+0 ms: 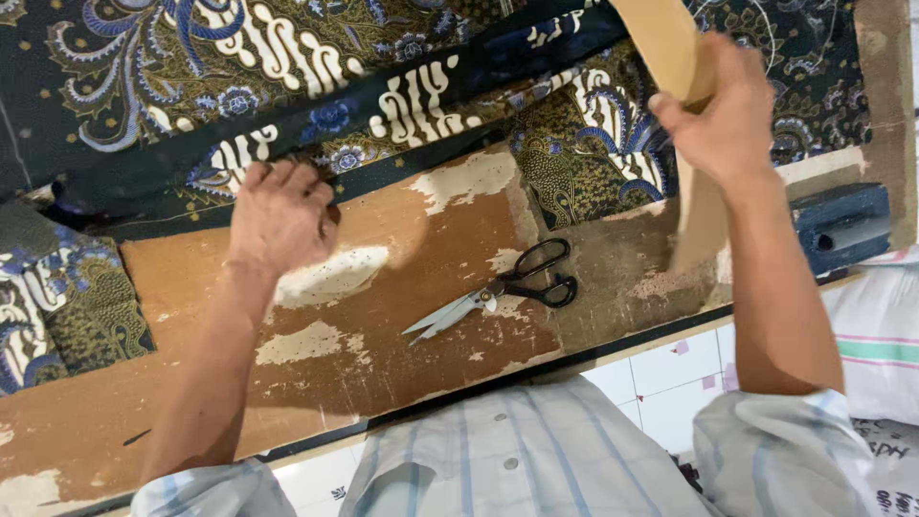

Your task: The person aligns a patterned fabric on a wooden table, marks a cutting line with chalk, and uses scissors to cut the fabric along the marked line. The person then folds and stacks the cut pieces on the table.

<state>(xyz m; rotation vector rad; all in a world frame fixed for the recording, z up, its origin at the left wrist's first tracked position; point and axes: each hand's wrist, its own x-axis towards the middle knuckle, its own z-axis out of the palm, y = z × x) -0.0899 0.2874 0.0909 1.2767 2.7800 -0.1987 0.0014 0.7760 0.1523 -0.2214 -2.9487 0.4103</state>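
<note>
The left hand (280,213) is closed, pinching the near edge of the dark blue batik cloth (383,86) spread over the far part of the worn wooden table (402,325). The right hand (716,120) grips a tan paper pattern strip (670,43) at far right. Black-handled scissors (498,287) lie between them, nearer. A white sack with pink and green stripes (876,345) sits at near right.
</note>
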